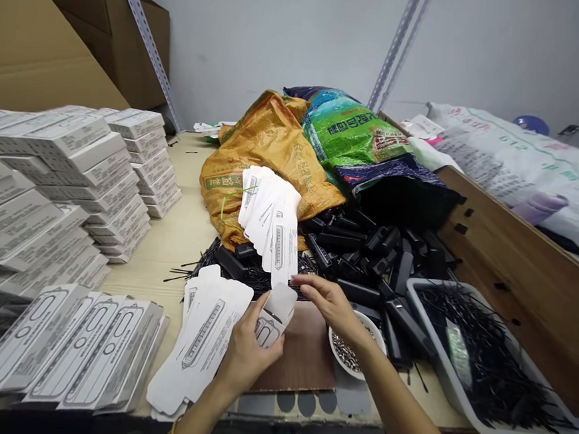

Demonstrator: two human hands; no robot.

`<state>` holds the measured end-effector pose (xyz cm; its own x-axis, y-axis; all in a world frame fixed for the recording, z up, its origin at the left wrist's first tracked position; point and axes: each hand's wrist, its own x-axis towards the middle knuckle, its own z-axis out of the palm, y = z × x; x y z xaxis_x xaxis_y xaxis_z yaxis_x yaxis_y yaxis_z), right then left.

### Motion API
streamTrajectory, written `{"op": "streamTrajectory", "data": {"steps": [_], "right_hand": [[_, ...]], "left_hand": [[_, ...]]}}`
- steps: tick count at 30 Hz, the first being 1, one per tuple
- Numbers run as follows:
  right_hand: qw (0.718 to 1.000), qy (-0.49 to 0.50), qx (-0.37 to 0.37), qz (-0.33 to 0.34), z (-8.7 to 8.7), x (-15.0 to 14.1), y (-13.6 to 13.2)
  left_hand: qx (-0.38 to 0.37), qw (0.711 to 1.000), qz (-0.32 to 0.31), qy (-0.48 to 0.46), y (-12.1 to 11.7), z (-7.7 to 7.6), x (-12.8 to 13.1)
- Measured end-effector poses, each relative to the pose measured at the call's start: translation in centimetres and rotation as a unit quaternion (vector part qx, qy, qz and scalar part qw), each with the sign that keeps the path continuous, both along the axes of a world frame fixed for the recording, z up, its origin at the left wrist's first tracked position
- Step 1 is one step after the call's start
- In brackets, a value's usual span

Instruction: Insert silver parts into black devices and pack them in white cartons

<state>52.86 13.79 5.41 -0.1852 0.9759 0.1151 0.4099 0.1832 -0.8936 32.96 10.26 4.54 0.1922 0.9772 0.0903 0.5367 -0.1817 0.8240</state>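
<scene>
Gripping a small white box [269, 332] between thumb and fingers, the person's left hand [249, 351] is at the centre, above the near part of a pale table [191, 189]. The box's end flap stands raised. The right hand [330, 307] is open, fingers stretched toward the flap; whether they touch it cannot be told. A yellow bangle [173, 433] circles the left wrist.

Beneath the hands lies a brown board [305, 362]. Just left of it, flat cartons [202, 344] overlap in a pile; more cards [280, 243] fan out beyond the box, against an orange sack [269, 148]. Under the right forearm sits a white bowl [384, 345] of small metal pieces [346, 352].

Black devices [352, 242] lie heaped behind the bowl, before a green sack [351, 128] with a dark, open mouth. At right, a pale tray [503, 431] holds thin black sticks [502, 374], beside a wooden plank [530, 276]. At left stand stacked boxes [93, 168], with a leaning row of boxes [88, 348] nearer the front edge.
</scene>
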Motion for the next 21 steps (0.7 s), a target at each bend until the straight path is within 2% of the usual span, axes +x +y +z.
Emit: {"op": "streamTrajectory", "data": {"steps": [4, 7, 10, 13, 15, 17, 19, 21], "right_hand": [[0.976, -0.189, -0.021, -0.103, -3.6, 1.1, 2.1], [0.974, -0.200, -0.013, -0.107, -5.2, 1.5, 2.7], [0.978, -0.175, 0.006, -0.116, -5.5, 2.3, 2.8], [0.982, -0.116, 0.024, -0.149, -4.9, 3.1, 2.4], [0.980, -0.071, 0.032, -0.182, -3.8, 3.1, 2.0], [0.974, 0.039, 0.039, -0.219, -2.1, 2.6, 1.2], [0.948, 0.194, 0.049, -0.247, -0.1, 1.4, 0.2], [0.928, 0.273, 0.058, -0.246, 1.8, 0.1, -1.0]], "left_hand": [[-0.004, 0.998, 0.044, -0.036, -0.1, -0.5, -0.2], [0.001, 0.997, 0.046, -0.060, 0.1, -0.6, 0.1], [-0.002, 0.997, 0.032, -0.066, 0.3, -0.7, 0.5], [-0.002, 0.998, 0.027, -0.055, 0.4, -0.7, 0.8], [-0.005, 0.999, 0.025, -0.047, 0.3, -0.7, 1.1], [-0.009, 0.999, 0.023, -0.039, 0.3, -0.5, 1.4], [-0.012, 0.999, 0.025, -0.029, 0.2, -0.2, 1.7], [-0.017, 0.999, 0.023, -0.024, 0.1, 0.1, 1.9]]}}
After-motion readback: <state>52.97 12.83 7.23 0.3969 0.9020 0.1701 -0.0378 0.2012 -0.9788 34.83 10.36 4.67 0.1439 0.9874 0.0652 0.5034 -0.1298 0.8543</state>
